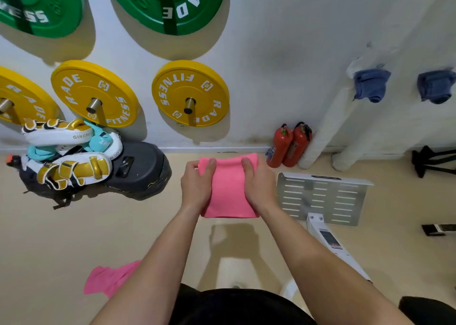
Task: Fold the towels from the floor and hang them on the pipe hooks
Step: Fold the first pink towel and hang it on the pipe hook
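Bare forearms (158, 258), black garment (237, 305) below.

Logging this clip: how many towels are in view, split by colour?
Pink towels: 2, the folded pink towel held up and the crumpled pink towel on the floor.
Blue towels: 2, the left blue towel and the right blue towel, both hung up.
Total: 4 towels.

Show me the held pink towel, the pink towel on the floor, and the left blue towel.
held pink towel (229, 193), head view, middle of front face.
floor pink towel (108, 279), head view, centre of crumpled cloth.
left blue towel (371, 85), head view, folded front.
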